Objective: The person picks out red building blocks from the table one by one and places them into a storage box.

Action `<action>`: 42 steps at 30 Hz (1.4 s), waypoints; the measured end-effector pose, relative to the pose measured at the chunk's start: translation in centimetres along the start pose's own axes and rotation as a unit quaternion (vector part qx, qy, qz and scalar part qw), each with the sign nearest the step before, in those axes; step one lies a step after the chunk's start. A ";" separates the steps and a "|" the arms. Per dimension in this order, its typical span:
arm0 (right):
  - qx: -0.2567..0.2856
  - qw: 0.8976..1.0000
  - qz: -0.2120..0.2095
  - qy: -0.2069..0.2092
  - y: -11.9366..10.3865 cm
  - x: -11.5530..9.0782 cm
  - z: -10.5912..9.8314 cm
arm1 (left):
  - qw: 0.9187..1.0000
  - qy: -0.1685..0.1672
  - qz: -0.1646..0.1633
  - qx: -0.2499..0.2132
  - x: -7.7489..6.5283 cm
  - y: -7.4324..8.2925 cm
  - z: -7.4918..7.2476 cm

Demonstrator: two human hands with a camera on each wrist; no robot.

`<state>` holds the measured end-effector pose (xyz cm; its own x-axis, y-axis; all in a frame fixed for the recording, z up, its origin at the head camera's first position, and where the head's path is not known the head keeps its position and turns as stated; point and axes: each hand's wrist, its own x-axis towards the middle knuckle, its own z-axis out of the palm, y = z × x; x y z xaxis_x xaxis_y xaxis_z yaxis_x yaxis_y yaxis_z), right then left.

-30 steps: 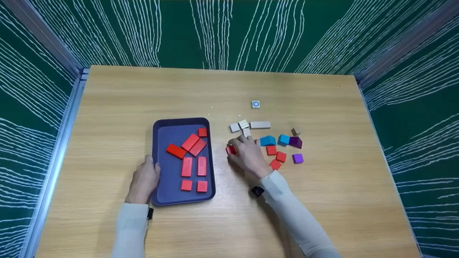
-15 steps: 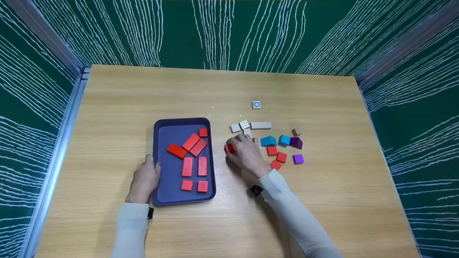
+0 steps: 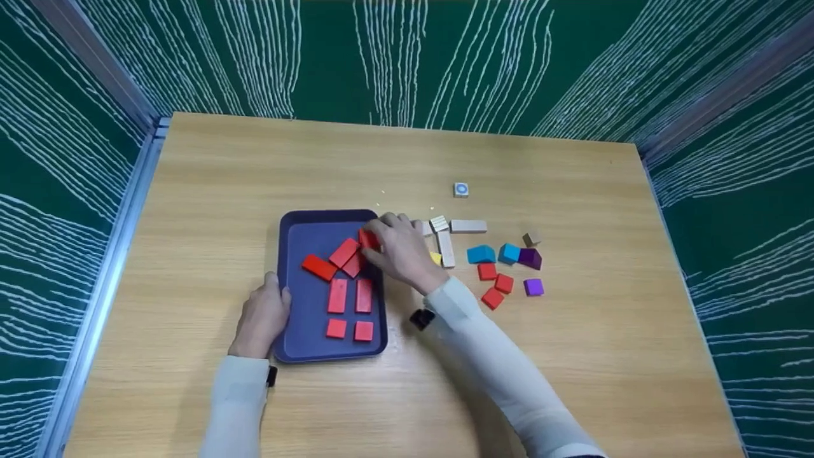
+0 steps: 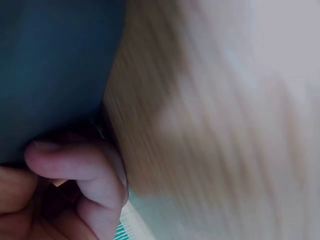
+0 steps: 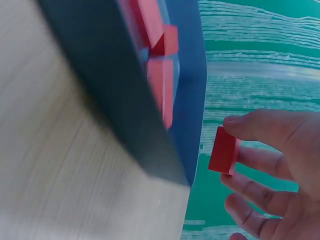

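Your left hand [image 3: 261, 318] is gripping the shallow dark blue-purple rectangular tray [image 3: 302, 318] by its left wall, fingers curling at the edge. Your right hand [image 3: 400, 251] is pinching a small red rectangular block [image 5: 223, 151] between thumb and fingers, the other fingers bending loosely. That block is hovering at the tray's far right corner, and the right wrist view is showing it apart from the rim.

Inside the tray, two long red bars [image 3: 337, 296] are lying side by side lengthwise, with two red square blocks [image 3: 364, 331] sitting nearer you. Beyond them, three slanting red bars [image 3: 319, 267] are lying close together, your right hand partly covering one.

On the pale wood-grain table [image 3: 636, 350], right of your right hand, three small red cubes [image 3: 487, 271] are lying clustered near two blue blocks [image 3: 481, 254]. A dark purple block [image 3: 530, 258] is touching one blue block, and a violet cube [image 3: 534, 287] is sitting closer to you. A partly hidden yellow block [image 3: 435, 258] is showing beside a long pale grey bar [image 3: 446, 249].
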<state>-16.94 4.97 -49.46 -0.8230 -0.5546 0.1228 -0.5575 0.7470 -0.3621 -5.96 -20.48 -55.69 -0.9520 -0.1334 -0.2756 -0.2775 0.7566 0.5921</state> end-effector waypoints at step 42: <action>-0.038 0.997 -0.040 -0.055 -3.4 3.9 4.0 | 1.000 0.009 0.003 -0.002 0.0 -0.3 0.2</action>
<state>-17.87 -1.20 -51.44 -0.7612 -0.6469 0.0454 -0.6306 0.7222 -0.2841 -5.84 -20.61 -56.04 -0.9556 -0.1401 -0.2591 -0.2725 0.7545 0.5971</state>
